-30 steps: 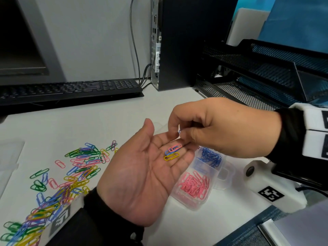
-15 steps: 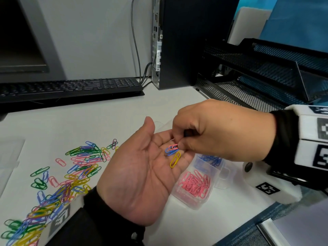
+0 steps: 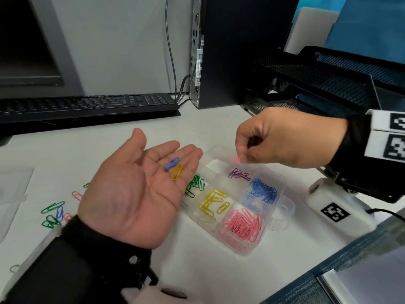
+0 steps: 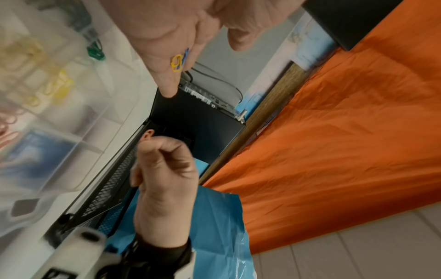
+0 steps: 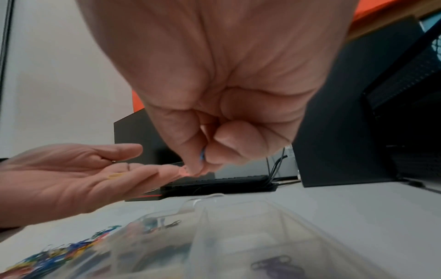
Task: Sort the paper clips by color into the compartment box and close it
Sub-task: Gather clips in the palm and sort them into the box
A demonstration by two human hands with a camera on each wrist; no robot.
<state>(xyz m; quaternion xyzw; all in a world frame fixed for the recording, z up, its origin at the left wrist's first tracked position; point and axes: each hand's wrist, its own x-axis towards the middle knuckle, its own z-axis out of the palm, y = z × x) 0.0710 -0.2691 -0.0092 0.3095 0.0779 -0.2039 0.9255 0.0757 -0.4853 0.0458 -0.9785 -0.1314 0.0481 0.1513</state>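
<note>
Here, a pink clip (image 3: 235, 159) is pinched by the right hand (image 3: 285, 139) above the compartment box (image 3: 282, 183); blue and yellow clips (image 3: 174, 167) are carried on the flat-open left hand (image 3: 135, 194), loose clips (image 3: 53, 213) partly hidden beneath, a keyboard (image 3: 87, 105) behind.

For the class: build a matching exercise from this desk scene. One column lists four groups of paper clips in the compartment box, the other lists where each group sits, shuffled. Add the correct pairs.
Column 1
1. pink clips
2. blue clips
3. purple clips
4. green clips

Column 2
A. far compartment, under the right hand
B. nearest compartment
C. beside the left hand fingertips
D. between purple and pink

Pairs: 1-B, 2-D, 3-A, 4-C
</note>
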